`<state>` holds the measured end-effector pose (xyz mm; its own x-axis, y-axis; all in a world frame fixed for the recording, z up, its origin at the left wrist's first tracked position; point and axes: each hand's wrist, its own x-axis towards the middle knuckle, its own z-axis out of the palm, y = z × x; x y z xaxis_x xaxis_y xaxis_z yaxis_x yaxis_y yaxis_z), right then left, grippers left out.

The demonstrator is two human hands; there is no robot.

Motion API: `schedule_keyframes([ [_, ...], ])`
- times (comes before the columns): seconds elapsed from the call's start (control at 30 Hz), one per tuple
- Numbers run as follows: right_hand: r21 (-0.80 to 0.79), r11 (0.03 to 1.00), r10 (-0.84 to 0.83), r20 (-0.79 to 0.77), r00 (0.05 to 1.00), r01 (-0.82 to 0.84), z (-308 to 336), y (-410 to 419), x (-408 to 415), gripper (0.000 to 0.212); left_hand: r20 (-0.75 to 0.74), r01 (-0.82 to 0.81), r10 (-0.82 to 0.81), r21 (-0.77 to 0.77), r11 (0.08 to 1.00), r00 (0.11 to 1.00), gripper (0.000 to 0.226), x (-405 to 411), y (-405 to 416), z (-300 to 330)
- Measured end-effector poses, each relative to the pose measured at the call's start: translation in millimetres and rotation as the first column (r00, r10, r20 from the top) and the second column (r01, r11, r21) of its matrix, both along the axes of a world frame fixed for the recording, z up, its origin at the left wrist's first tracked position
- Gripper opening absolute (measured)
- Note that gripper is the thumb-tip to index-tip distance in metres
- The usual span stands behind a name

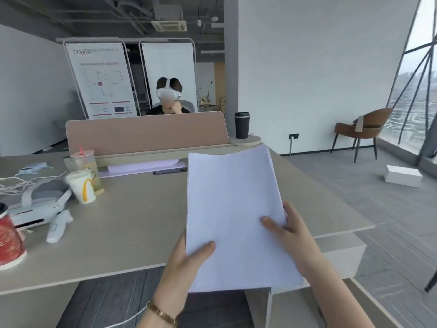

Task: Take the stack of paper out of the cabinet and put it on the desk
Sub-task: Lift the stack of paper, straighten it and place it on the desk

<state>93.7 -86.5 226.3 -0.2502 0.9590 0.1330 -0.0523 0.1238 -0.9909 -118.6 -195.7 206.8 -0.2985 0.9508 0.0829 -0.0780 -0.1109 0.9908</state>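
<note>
Closest to me, at about 6 o'clock, my left hand [186, 259] grips the stack of paper [234, 216] at its near left corner, thumb pressed on the top sheet and the fingers hidden beneath; a gold bracelet [162, 313] circles that wrist. Starting from the far left, at 9 o'clock a red paper cup [9, 242] stands on the desk [132, 221], with a white headset [35, 207] and its controller [56, 226] just beside it. Toward 10 o'clock sit a white cup with a yellow arch logo [81, 187] and, behind it, a clear lidded drink [85, 162] with a red straw. At 12 o'clock a pink divider [146, 132] runs across the desk, and beyond it a person wearing a headset sits in front of two poster boards. The stack itself fills the centre, held above the desk surface, tilted so its far edge rises toward 12 o'clock; whether it touches the desk I cannot tell. My right hand [292, 233] clamps the right edge at roughly 4 o'clock, thumb on top. At 1 o'clock a dark tumbler [241, 125] stands on a round pad; at 2 o'clock a brown chair [364, 129] sits near the window, and a white box [403, 177] lies on the floor.
</note>
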Motion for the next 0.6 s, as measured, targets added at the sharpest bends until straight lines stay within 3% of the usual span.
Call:
schedule_keyframes([
  [0.17,-0.017,1.000,-0.010,-0.014,1.000,0.010,-14,38,-22,0.019,0.144,0.018,-0.002,-0.114,0.993,0.990,0.028,-33,50,-3],
  [0.33,-0.034,0.999,0.008,-0.008,1.000,-0.008,-26,62,-41,0.024,0.255,0.094,-0.047,-0.175,0.980,0.966,0.029,-64,90,-3],
  [0.6,-0.020,0.999,0.045,-0.022,0.999,-0.046,-32,75,-72,0.024,0.133,-0.084,0.111,-0.197,0.977,0.985,0.021,-87,114,-26],
])
